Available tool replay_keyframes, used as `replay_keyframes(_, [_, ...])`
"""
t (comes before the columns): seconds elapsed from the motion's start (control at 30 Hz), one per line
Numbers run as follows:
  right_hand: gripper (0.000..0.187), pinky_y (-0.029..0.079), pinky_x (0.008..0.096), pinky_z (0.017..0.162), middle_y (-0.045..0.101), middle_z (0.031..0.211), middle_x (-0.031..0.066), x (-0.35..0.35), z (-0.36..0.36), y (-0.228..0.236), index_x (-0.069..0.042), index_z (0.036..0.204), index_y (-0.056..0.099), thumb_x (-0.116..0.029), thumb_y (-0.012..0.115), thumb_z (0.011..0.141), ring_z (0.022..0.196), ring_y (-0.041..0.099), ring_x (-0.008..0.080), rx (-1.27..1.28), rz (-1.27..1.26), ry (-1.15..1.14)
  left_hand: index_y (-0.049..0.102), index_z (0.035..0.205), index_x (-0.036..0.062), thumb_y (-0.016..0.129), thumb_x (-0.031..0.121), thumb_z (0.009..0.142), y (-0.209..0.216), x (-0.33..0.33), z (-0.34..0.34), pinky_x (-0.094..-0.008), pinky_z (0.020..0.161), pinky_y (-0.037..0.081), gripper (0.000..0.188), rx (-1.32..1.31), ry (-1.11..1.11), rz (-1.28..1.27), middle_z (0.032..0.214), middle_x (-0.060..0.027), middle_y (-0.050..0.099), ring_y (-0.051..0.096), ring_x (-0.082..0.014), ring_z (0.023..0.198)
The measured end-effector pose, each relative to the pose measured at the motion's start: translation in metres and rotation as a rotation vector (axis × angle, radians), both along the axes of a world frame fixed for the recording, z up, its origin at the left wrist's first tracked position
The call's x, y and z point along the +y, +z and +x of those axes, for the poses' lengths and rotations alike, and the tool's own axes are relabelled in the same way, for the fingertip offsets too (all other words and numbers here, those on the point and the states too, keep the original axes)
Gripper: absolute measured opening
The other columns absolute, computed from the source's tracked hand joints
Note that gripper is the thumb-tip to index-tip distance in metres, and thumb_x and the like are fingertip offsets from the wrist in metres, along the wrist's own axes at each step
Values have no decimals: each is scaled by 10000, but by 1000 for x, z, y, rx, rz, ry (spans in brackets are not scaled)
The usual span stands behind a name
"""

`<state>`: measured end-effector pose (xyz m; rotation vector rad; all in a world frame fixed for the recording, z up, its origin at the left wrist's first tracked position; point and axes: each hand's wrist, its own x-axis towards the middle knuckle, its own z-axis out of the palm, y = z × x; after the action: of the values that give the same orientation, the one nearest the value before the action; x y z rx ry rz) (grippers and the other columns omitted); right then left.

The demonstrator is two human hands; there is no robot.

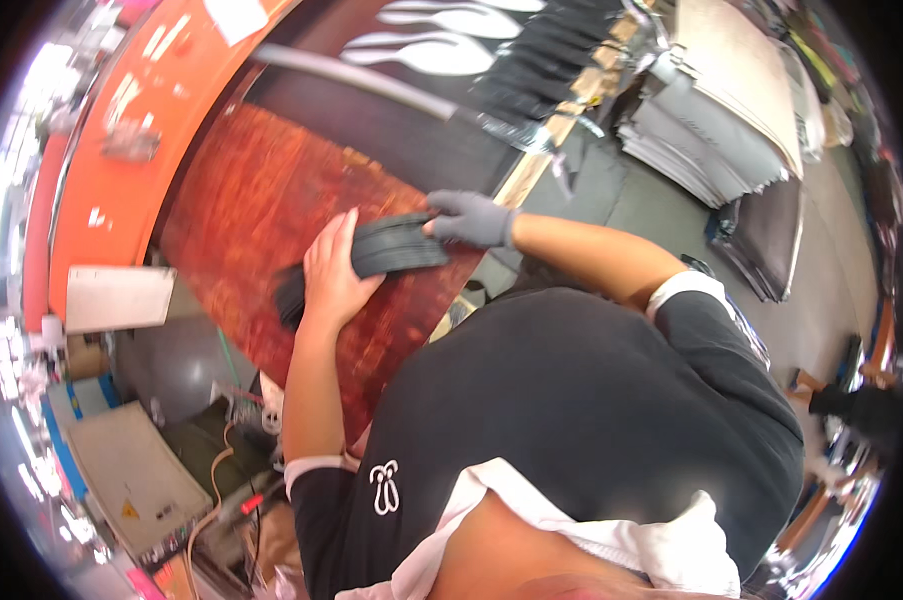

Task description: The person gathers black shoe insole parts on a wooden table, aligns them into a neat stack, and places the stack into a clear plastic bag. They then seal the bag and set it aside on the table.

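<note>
A bundle of thin black strips [396,246], layered and slightly curved, lies across the reddish-brown board [261,190]. My bare left hand [336,265] is closed over the bundle left of its middle, with the thumb along its near side. Some of the strips stick out left of that hand. At the bundle's right end my right hand [468,218], in a grey glove, grips the edge with thumb and fingers. What the strips are made of cannot be told.
White curved cut-outs [441,52] and a row of black pieces [546,70] lie on the dark surface beyond, behind a pale bar [361,78]. An orange machine panel [116,130] rises at left. Stacked sheets [711,130] stand at right. A grey cabinet [136,475] is lower left.
</note>
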<state>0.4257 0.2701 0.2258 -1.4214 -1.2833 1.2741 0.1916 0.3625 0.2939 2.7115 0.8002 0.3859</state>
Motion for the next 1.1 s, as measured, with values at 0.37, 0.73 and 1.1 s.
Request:
replay_keyframes(0.37, [340, 481, 254, 704, 592, 889, 18, -16, 2, 18, -22, 1145, 559, -251, 581, 894, 794, 562, 102, 367, -251, -101, 375, 1401, 182, 824, 158, 605, -2, -2, -1, -460, 1046, 306, 914, 39, 57, -7, 1389, -143, 393, 385, -333, 1271])
replay_keyframes(0.73, [311, 476, 270, 635, 611, 765, 33, 14, 5, 13, -65, 919, 622, -361, 653, 827, 713, 581, 119, 201, -278, -33, 550, 1262, 242, 813, 101, 571, -12, 1, -11, -506, 1019, 318, 753, -115, -167, 139, 1405, -149, 381, 390, -364, 1255])
replay_keyframes(1.1, [220, 482, 412, 762, 596, 938, 140, 15, 8, 26, -101, 949, 603, -269, 635, 811, 876, 581, 361, -684, 456, -97, 562, 1192, 132, 822, 98, 570, -4, -4, -6, -462, 1025, 349, 675, -79, -129, 84, 1403, -188, 382, 410, -381, 1246])
